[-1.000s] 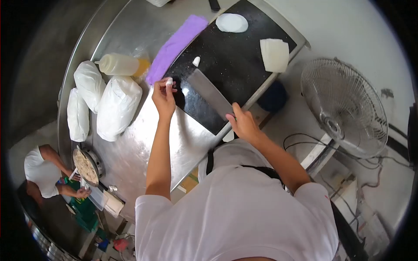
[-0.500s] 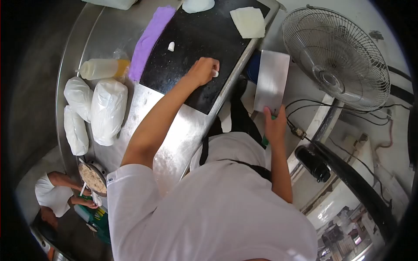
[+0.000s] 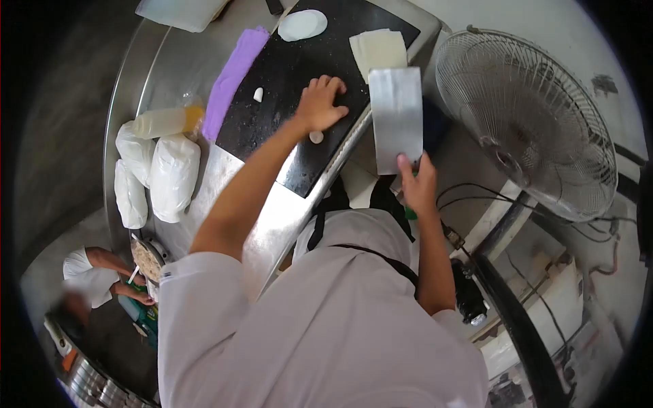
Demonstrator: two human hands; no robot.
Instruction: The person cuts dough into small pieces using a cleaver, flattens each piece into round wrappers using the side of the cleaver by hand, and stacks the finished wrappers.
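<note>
My left hand (image 3: pixel 322 105) is over the black board (image 3: pixel 292 75) with its fingers apart and nothing held. Just below its wrist lies a small round dough piece (image 3: pixel 316 137). Farther left on the board is a small white dough piece (image 3: pixel 258 94). My right hand (image 3: pixel 417 180) grips the handle of a wide cleaver (image 3: pixel 397 119), its blade upright beyond the board's right edge. The blade partly overlaps a stack of pale square sheets (image 3: pixel 378 51). A flat white round (image 3: pixel 303 25) rests at the board's far end.
Left of the board lie a purple cloth (image 3: pixel 235 81), a squeeze bottle (image 3: pixel 163 122) and white plastic bags (image 3: pixel 175 177). A metal fan (image 3: pixel 527 126) stands at right. At lower left, another person (image 3: pixel 95 275) is beside a round pan (image 3: pixel 146 261).
My left hand has let go of the small dough piece, now on the board, and spread its fingers. My right hand has shifted the cleaver slightly left, toward the board's edge.
</note>
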